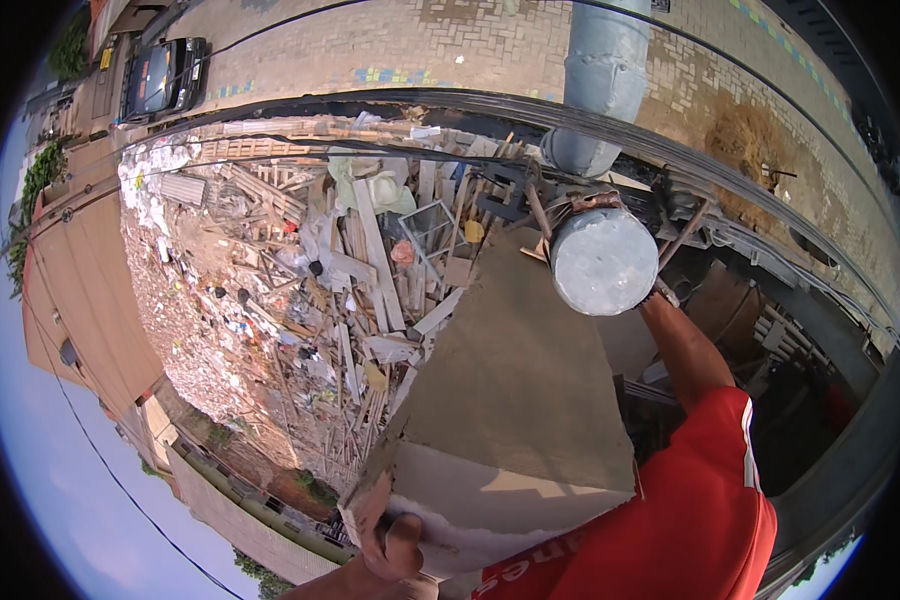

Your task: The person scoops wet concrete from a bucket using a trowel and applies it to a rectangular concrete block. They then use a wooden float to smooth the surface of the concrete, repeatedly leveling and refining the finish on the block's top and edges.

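My left hand (395, 548) is closed round the near left corner of a wall, its fingers curled over the edge. The wall top (530, 380) is a broad strip of smooth grey-brown cement, with a paler band at its near end. My right arm, in a red sleeve (690, 480), stretches forward past the wall's right side. At its end, my right hand (664, 292) is mostly hidden behind a round, pale-grey, metal-looking end piece (605, 262) with a flat face. Whether the hand grips this piece cannot be seen.
A thick grey metal pole (607, 75) stands beyond, crossed by black cables (450, 98). Far below on the left spreads rubble with planks (370, 255) and a window frame (428, 235). A paved street (390, 50) holds a parked dark car (160, 78). Shadowed space drops away right.
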### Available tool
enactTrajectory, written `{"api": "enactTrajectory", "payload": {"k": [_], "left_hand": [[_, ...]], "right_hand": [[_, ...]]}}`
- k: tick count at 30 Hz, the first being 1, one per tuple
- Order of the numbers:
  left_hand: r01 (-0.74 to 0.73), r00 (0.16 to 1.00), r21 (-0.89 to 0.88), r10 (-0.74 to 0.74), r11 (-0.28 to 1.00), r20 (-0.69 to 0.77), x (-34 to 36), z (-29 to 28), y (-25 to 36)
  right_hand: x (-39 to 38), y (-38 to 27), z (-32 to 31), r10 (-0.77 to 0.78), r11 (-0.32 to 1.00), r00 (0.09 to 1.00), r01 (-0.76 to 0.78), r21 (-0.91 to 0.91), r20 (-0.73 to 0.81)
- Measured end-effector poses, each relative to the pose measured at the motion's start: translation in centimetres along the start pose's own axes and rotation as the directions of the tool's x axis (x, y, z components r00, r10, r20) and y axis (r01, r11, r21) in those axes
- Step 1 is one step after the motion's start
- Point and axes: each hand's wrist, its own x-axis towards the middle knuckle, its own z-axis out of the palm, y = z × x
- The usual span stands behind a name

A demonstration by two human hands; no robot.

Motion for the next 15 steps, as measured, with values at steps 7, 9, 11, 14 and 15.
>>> {"api": "enactTrajectory", "payload": {"k": [7,9,11,14,15], "left_hand": [[-0.090,0.995,0.146,0.095,0.985,-0.031,-3.2,0.5,-2.5],[-0.050,0.999,0.126,0.051,0.991,-0.002,-3.9,0.4,-3.3],[-0.028,1.000,0.083,0.028,0.996,-0.008,-3.5,0.4,-3.3],[0.037,0.997,-0.024,-0.039,0.999,-0.072,-3.0,1.1,-2.9],[0.070,0.993,-0.069,-0.076,0.995,-0.087,-2.7,1.1,-2.7]], "right_hand": [[-3.9,-16.0,-8.9,0.154,0.709,0.988,-0.113,0.696,0.005],[-3.6,-21.8,-13.1,0.253,0.594,0.954,-0.283,0.753,0.159],[-4.8,-24.9,-15.7,0.169,0.657,0.975,-0.222,0.721,0.146],[-6.5,-27.4,-19.1,-0.118,0.719,0.991,0.044,0.693,0.059],[-7.1,-27.5,-19.9,-0.163,0.666,0.985,0.075,0.742,0.047]]}}
